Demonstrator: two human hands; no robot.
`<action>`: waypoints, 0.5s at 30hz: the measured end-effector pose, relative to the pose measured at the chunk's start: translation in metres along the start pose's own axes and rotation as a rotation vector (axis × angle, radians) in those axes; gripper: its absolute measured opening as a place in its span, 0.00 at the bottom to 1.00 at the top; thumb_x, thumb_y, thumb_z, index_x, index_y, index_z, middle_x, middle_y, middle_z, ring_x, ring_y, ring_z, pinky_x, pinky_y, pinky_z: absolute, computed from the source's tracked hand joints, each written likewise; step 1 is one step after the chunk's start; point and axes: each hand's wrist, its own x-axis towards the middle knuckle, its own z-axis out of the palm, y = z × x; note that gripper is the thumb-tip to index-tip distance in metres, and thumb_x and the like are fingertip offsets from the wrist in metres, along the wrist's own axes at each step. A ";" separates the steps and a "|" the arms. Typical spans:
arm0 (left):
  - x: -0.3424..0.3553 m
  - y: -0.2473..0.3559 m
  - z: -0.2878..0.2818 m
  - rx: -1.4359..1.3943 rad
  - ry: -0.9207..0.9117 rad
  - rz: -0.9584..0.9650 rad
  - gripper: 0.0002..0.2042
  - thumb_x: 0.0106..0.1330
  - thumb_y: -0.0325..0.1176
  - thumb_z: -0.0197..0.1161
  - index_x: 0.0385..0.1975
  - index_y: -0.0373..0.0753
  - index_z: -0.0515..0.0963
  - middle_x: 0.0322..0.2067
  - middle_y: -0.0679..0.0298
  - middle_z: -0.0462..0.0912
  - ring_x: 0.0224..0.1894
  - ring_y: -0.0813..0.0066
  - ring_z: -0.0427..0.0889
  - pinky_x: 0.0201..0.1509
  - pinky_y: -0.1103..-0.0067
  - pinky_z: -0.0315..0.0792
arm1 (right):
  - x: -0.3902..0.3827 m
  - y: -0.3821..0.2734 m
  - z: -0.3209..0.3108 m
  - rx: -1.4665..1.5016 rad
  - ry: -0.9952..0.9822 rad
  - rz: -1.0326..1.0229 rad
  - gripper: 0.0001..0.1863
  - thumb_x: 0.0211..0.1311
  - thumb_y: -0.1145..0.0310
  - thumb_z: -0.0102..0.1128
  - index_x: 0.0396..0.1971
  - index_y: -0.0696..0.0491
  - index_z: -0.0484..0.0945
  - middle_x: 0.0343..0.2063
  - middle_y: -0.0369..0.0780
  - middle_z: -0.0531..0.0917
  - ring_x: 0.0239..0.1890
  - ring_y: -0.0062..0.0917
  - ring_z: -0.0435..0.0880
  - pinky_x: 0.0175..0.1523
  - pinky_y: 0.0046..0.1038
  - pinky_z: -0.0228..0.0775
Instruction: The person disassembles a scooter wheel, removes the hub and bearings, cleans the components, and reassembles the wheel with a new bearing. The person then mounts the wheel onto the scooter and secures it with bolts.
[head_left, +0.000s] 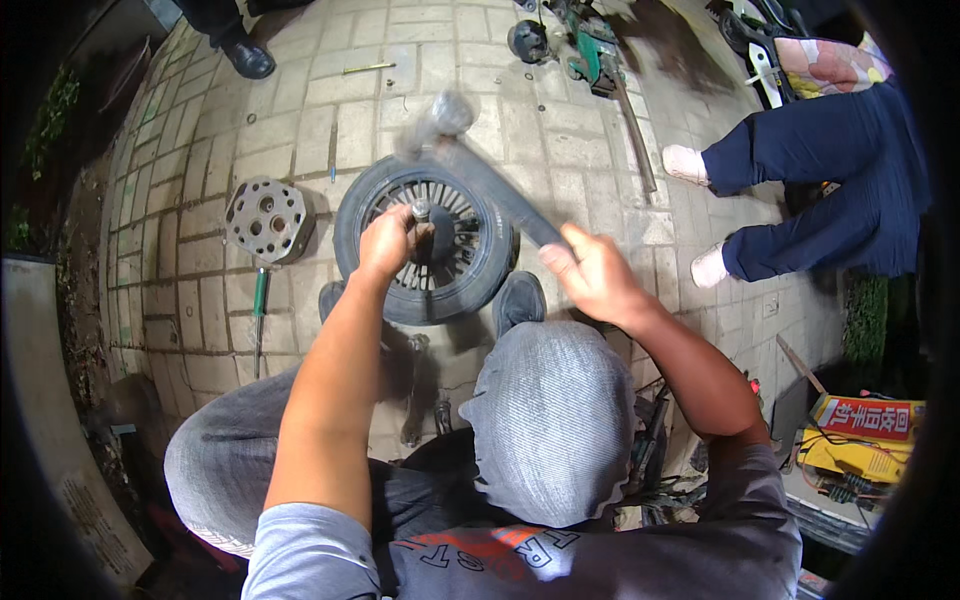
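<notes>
A wheel with a black tyre and many thin spokes lies flat on the paving between my feet. My left hand is closed over its hub around a metal rod, whose round end pokes up past the fingers. The rod's lower end is hard to make out. My right hand grips the handle of a hammer. Smeared by motion, the hammer's head is in the air above the wheel's far rim, apart from the rod.
Left of the wheel sits a round metal block with holes, near a green-handled screwdriver. A green vise-like tool with a long bar lies far right. Another person's legs are at right; a dark shoe stands far left.
</notes>
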 end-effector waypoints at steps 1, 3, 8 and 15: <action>-0.002 -0.001 -0.001 0.016 -0.007 -0.007 0.13 0.58 0.41 0.66 0.40 0.44 0.80 0.39 0.57 0.82 0.43 0.53 0.80 0.45 0.67 0.72 | 0.003 0.008 0.002 0.033 0.124 -0.192 0.24 0.67 0.49 0.52 0.26 0.58 0.70 0.13 0.44 0.71 0.17 0.28 0.72 0.24 0.31 0.65; -0.002 -0.009 0.001 0.067 -0.002 -0.001 0.13 0.58 0.42 0.66 0.39 0.44 0.80 0.39 0.58 0.82 0.43 0.53 0.80 0.45 0.67 0.72 | 0.004 0.007 0.011 0.425 0.124 -0.230 0.25 0.66 0.48 0.54 0.26 0.58 0.67 0.13 0.43 0.67 0.16 0.28 0.67 0.24 0.31 0.64; 0.001 0.002 0.006 0.016 -0.014 0.000 0.13 0.58 0.43 0.66 0.39 0.44 0.80 0.37 0.57 0.82 0.42 0.52 0.80 0.44 0.66 0.72 | 0.011 0.050 0.026 -0.345 -0.139 0.116 0.25 0.66 0.49 0.53 0.34 0.61 0.73 0.20 0.54 0.79 0.27 0.47 0.82 0.32 0.42 0.71; -0.003 0.002 -0.001 0.008 -0.004 -0.038 0.13 0.59 0.43 0.65 0.41 0.47 0.80 0.37 0.57 0.83 0.42 0.54 0.81 0.45 0.67 0.73 | 0.010 0.000 0.001 -0.001 0.053 -0.098 0.24 0.66 0.50 0.53 0.31 0.61 0.71 0.17 0.52 0.77 0.22 0.46 0.80 0.28 0.43 0.68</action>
